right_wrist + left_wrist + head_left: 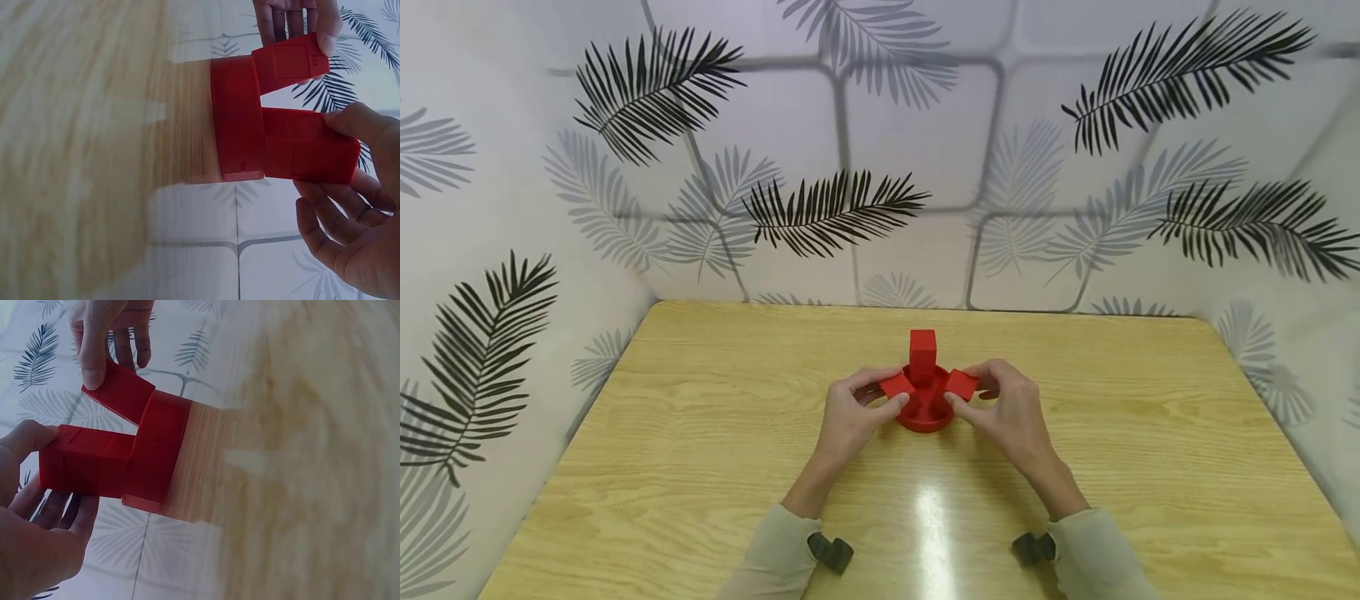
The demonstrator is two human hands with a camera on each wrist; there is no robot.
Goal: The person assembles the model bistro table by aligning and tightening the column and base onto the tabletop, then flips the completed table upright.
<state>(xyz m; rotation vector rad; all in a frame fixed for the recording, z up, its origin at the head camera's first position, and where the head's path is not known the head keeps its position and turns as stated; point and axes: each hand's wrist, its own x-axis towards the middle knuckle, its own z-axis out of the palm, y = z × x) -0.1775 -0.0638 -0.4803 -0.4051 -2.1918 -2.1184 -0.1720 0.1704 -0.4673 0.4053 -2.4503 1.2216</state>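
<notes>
A round, shallow red dish [925, 427] stands on the table. My left hand [852, 410] pinches a red block [897, 384] between thumb and fingers at the dish's left side. At the right side, my right hand [1009, 408] pinches a second red block [961, 384] likewise. Both blocks tilt outward from the dish, as the left wrist view shows with the left block [87, 459] and the dish wall [159, 450]. The right wrist view has the right block [309, 147] meeting the dish. A third red block [922, 350] rises upright at the dish's back, untouched.
The wood-grain table [715, 400] reaches back to a pale wall [917, 133] with leaf patterns. Similar leaf-patterned panels flank it left and right. Dark devices [831, 552] are strapped at both wrists.
</notes>
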